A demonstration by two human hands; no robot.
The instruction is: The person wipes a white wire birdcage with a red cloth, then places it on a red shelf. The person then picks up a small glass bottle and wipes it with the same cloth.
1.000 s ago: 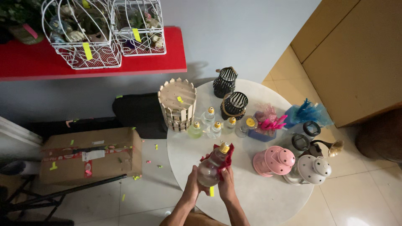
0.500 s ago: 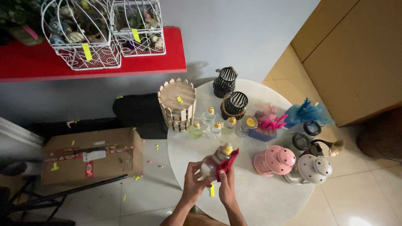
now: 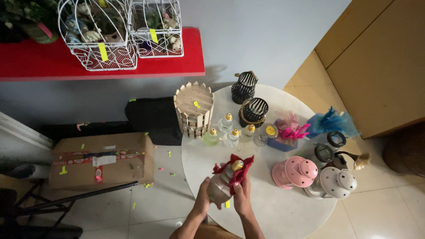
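Cupping the bulb-shaped bottle (image 3: 221, 185), left hand (image 3: 203, 199) fingers wrap it; right hand (image 3: 241, 198) fingers pinch red cloth (image 3: 237, 170).

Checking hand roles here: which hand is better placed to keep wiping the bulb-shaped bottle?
Probably right: the right hand already presses the red cloth against the bulb-shaped bottle, while the left hand cradles its base.

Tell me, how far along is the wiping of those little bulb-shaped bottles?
In hand: the left hand holds one clear bulb-shaped bottle while the right hand rubs it with a red cloth. Which are done cannot be told: five smaller bottles stand in a cluster near the wooden holder, untouched now. The pink lantern and white lantern also wait on the round table.
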